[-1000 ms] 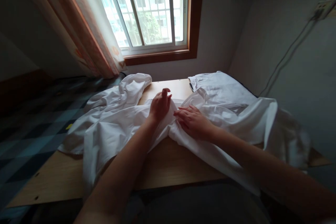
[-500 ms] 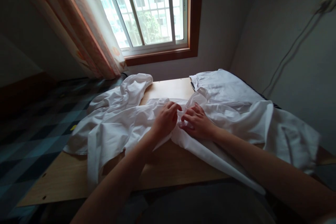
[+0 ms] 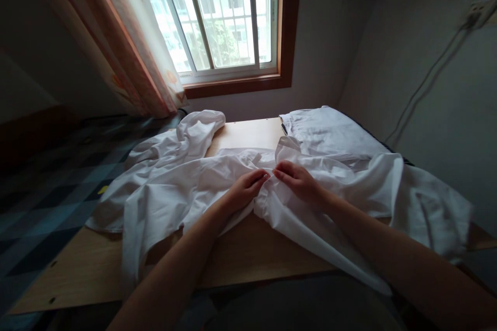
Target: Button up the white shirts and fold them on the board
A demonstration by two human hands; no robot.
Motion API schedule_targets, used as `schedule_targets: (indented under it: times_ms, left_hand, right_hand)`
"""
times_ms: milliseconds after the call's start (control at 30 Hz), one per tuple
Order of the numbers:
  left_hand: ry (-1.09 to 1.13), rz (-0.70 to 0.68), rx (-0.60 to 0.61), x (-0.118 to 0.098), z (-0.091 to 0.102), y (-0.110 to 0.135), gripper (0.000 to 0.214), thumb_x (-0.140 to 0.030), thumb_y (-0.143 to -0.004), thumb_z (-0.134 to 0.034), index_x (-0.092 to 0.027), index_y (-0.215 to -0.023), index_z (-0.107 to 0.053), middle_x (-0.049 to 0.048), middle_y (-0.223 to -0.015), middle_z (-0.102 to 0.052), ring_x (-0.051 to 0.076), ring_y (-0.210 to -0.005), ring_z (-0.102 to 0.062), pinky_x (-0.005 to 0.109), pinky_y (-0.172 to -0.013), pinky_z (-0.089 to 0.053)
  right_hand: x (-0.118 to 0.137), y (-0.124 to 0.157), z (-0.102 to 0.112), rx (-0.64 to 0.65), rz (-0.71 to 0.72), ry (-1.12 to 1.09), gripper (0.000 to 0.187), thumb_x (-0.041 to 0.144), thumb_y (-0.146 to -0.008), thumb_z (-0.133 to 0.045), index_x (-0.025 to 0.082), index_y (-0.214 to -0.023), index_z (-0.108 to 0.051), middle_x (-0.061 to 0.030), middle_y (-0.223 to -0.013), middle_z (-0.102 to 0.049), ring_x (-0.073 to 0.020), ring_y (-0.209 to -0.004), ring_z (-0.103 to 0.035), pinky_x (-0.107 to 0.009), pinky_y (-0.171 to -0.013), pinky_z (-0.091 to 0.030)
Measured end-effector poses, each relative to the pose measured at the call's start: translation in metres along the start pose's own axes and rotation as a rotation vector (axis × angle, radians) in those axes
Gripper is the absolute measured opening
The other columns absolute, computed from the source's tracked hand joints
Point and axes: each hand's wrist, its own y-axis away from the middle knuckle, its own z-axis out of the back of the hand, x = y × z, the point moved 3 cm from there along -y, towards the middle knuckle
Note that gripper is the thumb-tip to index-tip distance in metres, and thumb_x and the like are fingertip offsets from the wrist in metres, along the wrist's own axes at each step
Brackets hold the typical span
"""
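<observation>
A crumpled white garment (image 3: 171,191) lies spread across a light wooden table (image 3: 240,248). My left hand (image 3: 244,191) and my right hand (image 3: 298,181) meet at the middle of the cloth, fingertips almost touching. Both pinch a fold of the white fabric between fingers and thumb. The garment's right part (image 3: 419,201) hangs over the table's right edge.
A folded white cloth (image 3: 330,129) lies at the table's back right. A window (image 3: 221,15) with an orange-patterned curtain (image 3: 132,46) stands behind. A dark checked bedcover (image 3: 46,186) lies to the left. A cable (image 3: 427,83) runs down the right wall.
My left hand came down from a raised pose onto the cloth. Both hands drew together and now pinch the fabric at the middle, which has bunched up there.
</observation>
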Motion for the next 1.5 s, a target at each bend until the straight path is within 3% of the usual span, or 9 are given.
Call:
schedule_targets:
  times_ms: [200, 367, 600, 733, 933, 1300, 1500]
  left_hand:
    - [-0.258, -0.17, 0.02, -0.026, 0.009, 0.009, 0.025, -0.025, -0.095, -0.046, -0.017, -0.11, -0.065, 0.008, -0.108, -0.071, 0.018, -0.094, -0.066, 0.03, -0.089, -0.053]
    - [-0.384, -0.253, -0.035, -0.039, 0.012, 0.013, 0.024, -0.021, -0.095, -0.048, -0.017, -0.108, -0.068, 0.0083, -0.1, -0.071, 0.017, -0.089, -0.066, 0.028, -0.082, -0.053]
    - [-0.203, -0.109, -0.171, -0.025, 0.008, 0.008, 0.018, -0.017, -0.086, -0.056, -0.015, -0.094, -0.072, 0.0039, -0.087, -0.073, 0.014, -0.075, -0.065, 0.023, -0.071, -0.051]
    - [-0.117, -0.021, -0.188, -0.02, 0.007, 0.006, 0.02, -0.021, -0.082, -0.058, -0.014, -0.093, -0.074, 0.0036, -0.084, -0.075, 0.015, -0.073, -0.065, 0.022, -0.068, -0.05]
    - [-0.045, 0.041, -0.164, -0.015, 0.008, 0.006, 0.02, -0.024, -0.079, -0.062, -0.014, -0.091, -0.075, 0.0036, -0.083, -0.075, 0.015, -0.072, -0.064, 0.022, -0.067, -0.049]
    - [-0.181, 0.04, -0.196, -0.014, 0.002, 0.006, 0.011, -0.02, -0.078, -0.061, -0.015, -0.081, -0.07, -0.004, -0.065, -0.063, 0.009, -0.058, -0.049, 0.018, -0.056, -0.039]
    - [-0.296, -0.041, -0.201, -0.016, 0.0, 0.007, 0.011, -0.012, -0.081, -0.057, -0.016, -0.077, -0.066, -0.0021, -0.071, -0.066, 0.011, -0.063, -0.055, 0.02, -0.063, -0.044]
  right_hand:
    - [-0.002, -0.004, 0.003, -0.068, -0.095, -0.166, 0.033, 0.051, -0.086, -0.059, 0.021, -0.074, -0.053, 0.0019, -0.07, -0.05, -0.0141, -0.067, -0.046, -0.027, -0.065, -0.038]
    - [-0.002, -0.003, 0.002, -0.048, -0.119, -0.221, 0.035, 0.053, -0.085, -0.059, 0.021, -0.073, -0.052, 0.0019, -0.071, -0.048, -0.0137, -0.067, -0.045, -0.027, -0.065, -0.038]
    - [-0.001, 0.002, 0.005, -0.018, -0.013, -0.068, 0.026, 0.044, -0.09, -0.057, 0.021, -0.078, -0.053, 0.0014, -0.072, -0.052, -0.0135, -0.066, -0.047, -0.027, -0.062, -0.038]
    - [0.008, 0.006, 0.009, -0.014, 0.035, 0.119, 0.017, 0.038, -0.09, -0.057, 0.021, -0.089, -0.057, 0.0017, -0.07, -0.056, -0.0129, -0.061, -0.049, -0.026, -0.059, -0.039]
    - [0.018, 0.008, 0.009, 0.023, 0.187, 0.28, 0.015, 0.026, -0.087, -0.059, 0.022, -0.101, -0.062, -0.0046, -0.095, -0.069, -0.0185, -0.084, -0.062, -0.032, -0.078, -0.047]
    - [0.006, 0.006, 0.004, 0.076, 0.168, 0.413, 0.018, 0.025, -0.086, -0.057, 0.019, -0.101, -0.066, -0.0085, -0.098, -0.071, -0.0234, -0.093, -0.063, -0.036, -0.086, -0.045]
    - [0.004, 0.006, 0.001, 0.12, 0.126, 0.422, 0.017, 0.026, -0.088, -0.055, 0.02, -0.096, -0.068, -0.0079, -0.09, -0.071, -0.0226, -0.084, -0.062, -0.034, -0.079, -0.045]
